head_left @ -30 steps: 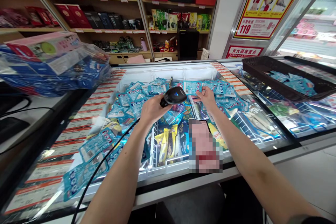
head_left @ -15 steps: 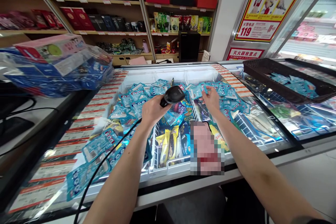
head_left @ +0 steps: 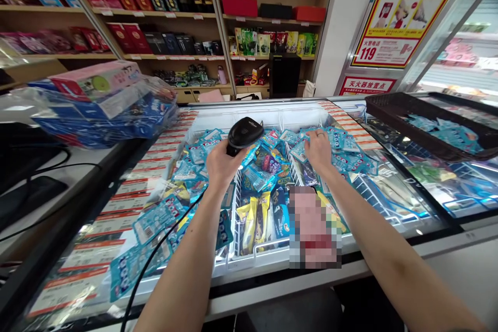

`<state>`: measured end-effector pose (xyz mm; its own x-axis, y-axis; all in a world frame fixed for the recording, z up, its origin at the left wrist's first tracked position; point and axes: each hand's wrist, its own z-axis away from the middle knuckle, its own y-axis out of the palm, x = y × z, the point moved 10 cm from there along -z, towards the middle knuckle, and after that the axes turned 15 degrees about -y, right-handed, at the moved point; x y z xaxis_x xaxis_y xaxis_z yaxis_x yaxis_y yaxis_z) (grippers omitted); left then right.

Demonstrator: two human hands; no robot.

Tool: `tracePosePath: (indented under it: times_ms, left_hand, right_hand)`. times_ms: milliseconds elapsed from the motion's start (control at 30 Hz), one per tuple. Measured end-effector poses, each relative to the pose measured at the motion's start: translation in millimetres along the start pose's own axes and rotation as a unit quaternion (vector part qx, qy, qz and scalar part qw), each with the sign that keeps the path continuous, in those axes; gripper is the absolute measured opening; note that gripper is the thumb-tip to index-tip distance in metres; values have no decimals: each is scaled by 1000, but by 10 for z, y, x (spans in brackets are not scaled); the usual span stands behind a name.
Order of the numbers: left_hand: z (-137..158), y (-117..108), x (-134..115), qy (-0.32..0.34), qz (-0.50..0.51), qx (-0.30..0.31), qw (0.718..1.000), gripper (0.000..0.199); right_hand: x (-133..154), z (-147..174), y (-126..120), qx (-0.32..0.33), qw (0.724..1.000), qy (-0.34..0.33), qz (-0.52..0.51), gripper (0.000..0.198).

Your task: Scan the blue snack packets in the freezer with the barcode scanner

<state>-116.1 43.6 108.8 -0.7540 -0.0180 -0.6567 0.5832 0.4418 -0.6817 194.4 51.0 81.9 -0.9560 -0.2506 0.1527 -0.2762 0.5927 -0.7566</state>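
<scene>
A black handheld barcode scanner is gripped in my left hand, and its cord runs down along my forearm. My right hand, with a ring on one finger, is over the right part of the freezer. Its curled fingers close on the edge of a blue snack packet; the fingertips are partly hidden. More blue packets lie heaped around that hand. On the left, other blue packets spread across the freezer's glass and beneath the scanner.
Yellow-wrapped ice creams stand in a white wire basket. A blurred-out phone lies at the freezer's front edge. A dark brown basket with blue packets sits at right. Plastic-wrapped boxes are stacked at left, before stocked shelves.
My right hand has turned and lowered a blue packet onto the pile. The scanner in my left hand has shifted slightly left in view and tilted. The whole view has moved slightly.
</scene>
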Motion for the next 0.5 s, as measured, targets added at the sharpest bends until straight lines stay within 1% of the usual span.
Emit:
tracePosePath:
  times_ms: [67, 133, 233, 367, 500]
  left_hand:
    - [-57, -61, 79, -22, 40, -10, 999, 48]
    - [-107, -106, 148, -37, 77, -12, 996, 48]
    - [-162, -178, 247, -62, 118, -16, 991, 48]
    - [-200, -303, 370, -97, 141, -40, 984, 43]
    - [-237, -418, 496, -124, 166, -69, 976, 41]
  right_hand:
    - [195, -137, 148, 41, 998, -52, -14, 36]
    - [359, -258, 337, 85, 991, -88, -47, 39]
    - [549, -396, 631, 135, 978, -112, -113, 47]
    - [817, -539, 970, 169, 961, -131, -177, 56]
    - [1185, -707, 1199, 177, 947, -161, -213, 65]
